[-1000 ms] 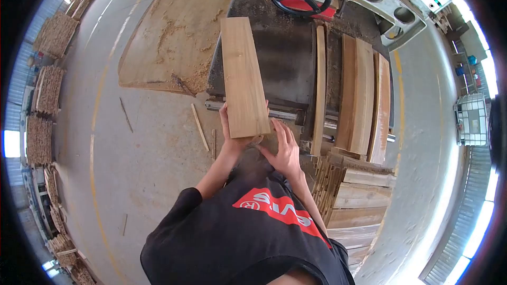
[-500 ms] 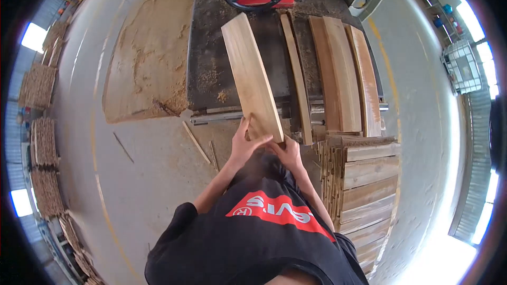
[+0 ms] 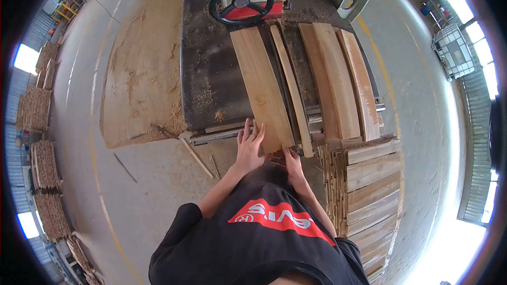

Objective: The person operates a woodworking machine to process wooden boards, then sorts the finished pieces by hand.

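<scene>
A wooden board (image 3: 262, 89) lies face up, lengthwise on the dark machine table (image 3: 203, 58), its near end reaching past the front edge towards me. At the near left corner is my left hand (image 3: 249, 150), fingers spread and stretched along the board's side. My right hand (image 3: 293, 166) grips the near right corner, fingertips on top and the rest partly hidden below. Just right of the board is a narrow wooden strip (image 3: 293, 92), with wider planks (image 3: 335, 82) beyond it.
A black handwheel (image 3: 241, 2) and a pale machine frame stand at the far end. A sawdust-covered panel (image 3: 142, 63) extends on the left. By my right side is a stack of boards (image 3: 372, 184). Offcuts (image 3: 196, 158) lie on the floor.
The board has turned from a tilted hold to lying flat beside the strip. My left fingers have spread from their grip; my right hand stays at the near end.
</scene>
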Tool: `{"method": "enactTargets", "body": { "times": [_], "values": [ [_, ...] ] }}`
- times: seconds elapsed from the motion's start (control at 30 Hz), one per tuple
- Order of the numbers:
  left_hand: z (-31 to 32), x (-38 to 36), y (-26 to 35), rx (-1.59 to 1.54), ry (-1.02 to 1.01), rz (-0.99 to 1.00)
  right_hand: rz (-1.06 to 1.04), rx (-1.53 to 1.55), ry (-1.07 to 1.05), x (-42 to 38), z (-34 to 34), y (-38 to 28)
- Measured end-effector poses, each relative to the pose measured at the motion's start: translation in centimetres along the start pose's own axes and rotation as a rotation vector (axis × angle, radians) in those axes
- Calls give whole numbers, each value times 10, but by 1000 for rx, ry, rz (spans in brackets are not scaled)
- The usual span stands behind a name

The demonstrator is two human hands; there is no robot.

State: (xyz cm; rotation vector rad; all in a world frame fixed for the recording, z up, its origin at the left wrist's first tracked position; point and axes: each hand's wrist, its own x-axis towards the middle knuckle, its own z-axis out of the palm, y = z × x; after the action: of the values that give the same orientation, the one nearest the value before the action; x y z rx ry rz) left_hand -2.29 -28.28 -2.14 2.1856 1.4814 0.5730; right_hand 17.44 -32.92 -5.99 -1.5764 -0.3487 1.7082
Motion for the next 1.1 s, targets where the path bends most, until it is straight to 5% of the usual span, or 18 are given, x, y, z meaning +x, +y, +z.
{"method": "enactTargets", "body": {
  "times": [0.23,1.1],
  "values": [
    [-26,41,-2,167,-175,-28,53,22,14,26,8,-8],
    [-66,254,-91,347,-270,-185,-53,370,77,180,164,-155]
  ]
}}
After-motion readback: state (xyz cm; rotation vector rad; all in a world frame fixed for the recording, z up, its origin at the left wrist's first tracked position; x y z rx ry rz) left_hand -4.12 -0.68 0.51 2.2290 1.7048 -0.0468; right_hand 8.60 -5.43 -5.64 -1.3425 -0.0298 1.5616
